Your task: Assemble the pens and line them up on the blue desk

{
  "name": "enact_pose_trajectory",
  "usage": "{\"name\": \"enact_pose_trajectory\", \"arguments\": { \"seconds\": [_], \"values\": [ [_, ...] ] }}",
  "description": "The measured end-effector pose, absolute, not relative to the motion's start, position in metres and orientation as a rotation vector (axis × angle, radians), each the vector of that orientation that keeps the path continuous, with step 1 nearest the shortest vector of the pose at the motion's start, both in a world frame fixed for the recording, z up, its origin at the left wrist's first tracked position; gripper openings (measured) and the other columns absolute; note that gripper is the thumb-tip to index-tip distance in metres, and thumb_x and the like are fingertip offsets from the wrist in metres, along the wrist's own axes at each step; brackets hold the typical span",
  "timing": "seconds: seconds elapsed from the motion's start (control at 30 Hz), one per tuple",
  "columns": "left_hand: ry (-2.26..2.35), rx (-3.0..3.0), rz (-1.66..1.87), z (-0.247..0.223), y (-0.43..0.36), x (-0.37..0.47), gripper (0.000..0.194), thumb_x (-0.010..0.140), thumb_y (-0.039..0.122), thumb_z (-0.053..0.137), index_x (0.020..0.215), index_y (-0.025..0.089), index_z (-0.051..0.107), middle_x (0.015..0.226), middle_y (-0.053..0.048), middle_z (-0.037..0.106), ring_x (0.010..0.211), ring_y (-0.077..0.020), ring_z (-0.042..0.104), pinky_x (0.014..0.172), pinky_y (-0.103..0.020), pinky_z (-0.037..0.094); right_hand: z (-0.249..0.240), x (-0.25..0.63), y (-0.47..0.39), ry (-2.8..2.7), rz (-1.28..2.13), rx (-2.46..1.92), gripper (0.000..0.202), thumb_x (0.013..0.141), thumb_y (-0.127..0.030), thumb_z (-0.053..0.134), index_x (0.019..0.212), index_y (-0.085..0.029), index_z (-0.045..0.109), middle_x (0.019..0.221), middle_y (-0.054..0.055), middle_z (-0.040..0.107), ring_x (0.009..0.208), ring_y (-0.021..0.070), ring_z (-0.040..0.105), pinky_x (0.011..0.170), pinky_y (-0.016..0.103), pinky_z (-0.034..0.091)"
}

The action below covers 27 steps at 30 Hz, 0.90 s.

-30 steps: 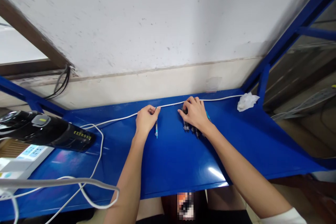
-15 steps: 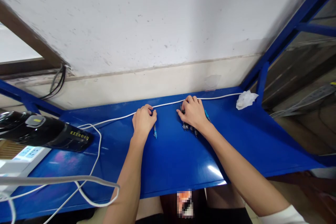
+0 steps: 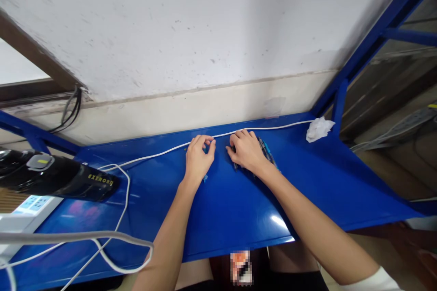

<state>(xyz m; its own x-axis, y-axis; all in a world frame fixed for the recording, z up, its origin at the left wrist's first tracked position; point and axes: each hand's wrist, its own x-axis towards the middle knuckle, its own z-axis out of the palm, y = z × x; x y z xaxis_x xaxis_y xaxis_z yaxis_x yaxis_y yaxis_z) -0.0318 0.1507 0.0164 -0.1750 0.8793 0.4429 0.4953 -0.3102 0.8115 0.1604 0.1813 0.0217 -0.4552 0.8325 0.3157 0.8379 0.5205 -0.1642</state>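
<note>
Wall (image 3: 164,45), white and speckled, fills the upper frame behind a glossy blue table (image 3: 232,209). A black bottle (image 3: 68,175) with yellow lettering occupies the left edge. Near the center, the right hand (image 3: 247,148) arches over several pens, while the left hand (image 3: 200,157) curls with thumb close to forefinger; I cannot tell whether either grips anything. Crumpled white tissue (image 3: 319,129) lies at right. The pens (image 3: 268,150) are slim and dark, with one bright blue, mostly covered. Another blue pen's end (image 3: 205,178) peeks out beside the left wrist.
</note>
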Motion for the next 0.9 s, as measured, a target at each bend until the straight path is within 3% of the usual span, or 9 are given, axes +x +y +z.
{"name": "enact_pose_trajectory", "arguments": {
  "seconds": [0.27, 0.47, 0.67, 0.9],
  "values": [
    [1.510, 1.711, 1.468, 0.019, 0.147, -0.024, 0.008, 0.093, 0.024, 0.073, 0.093, 0.029, 0.079, 0.088, -0.005, 0.066, 0.085, -0.0261, 0.053, 0.104, -0.041, 0.042, 0.018, 0.148, 0.172, -2.519, 0.117, -1.149, 0.011, 0.100, -0.022, 0.062, 0.111, -0.019, 0.064, 0.113, 0.012, 0.069, 0.100, 0.0272, 0.062, 0.085, 0.038, 0.039],
    [1.530, 1.769, 1.485, 0.017, 0.146, -0.020, 0.004, 0.093, 0.027, 0.075, 0.094, 0.027, 0.079, 0.085, -0.004, 0.068, 0.081, -0.0230, 0.057, 0.092, -0.036, 0.046, 0.020, 0.151, 0.171, -2.453, -0.100, -1.338, 0.032, 0.102, -0.043, 0.064, 0.109, -0.013, 0.069, 0.123, 0.022, 0.064, 0.115, 0.0382, 0.052, 0.093, 0.048, 0.041],
    [1.658, 2.034, 1.369, 0.016, 0.146, -0.021, 0.010, 0.102, 0.028, 0.065, 0.101, 0.024, 0.074, 0.089, -0.003, 0.071, 0.080, -0.0197, 0.061, 0.088, -0.035, 0.051, 0.018, 0.152, 0.173, -2.467, -0.122, -1.310, 0.027, 0.106, -0.036, 0.057, 0.100, -0.014, 0.070, 0.116, 0.020, 0.066, 0.113, 0.0361, 0.051, 0.092, 0.046, 0.040],
    [1.652, 1.771, 1.563, 0.013, 0.148, -0.024, 0.023, 0.108, 0.039, 0.057, 0.116, 0.023, 0.071, 0.105, -0.007, 0.077, 0.094, -0.0207, 0.072, 0.089, -0.034, 0.053, 0.020, 0.146, 0.172, -2.046, 0.023, -1.122, 0.030, 0.115, -0.035, 0.036, 0.103, -0.019, 0.059, 0.094, 0.010, 0.067, 0.089, 0.0263, 0.059, 0.085, 0.039, 0.044]
  ]
}}
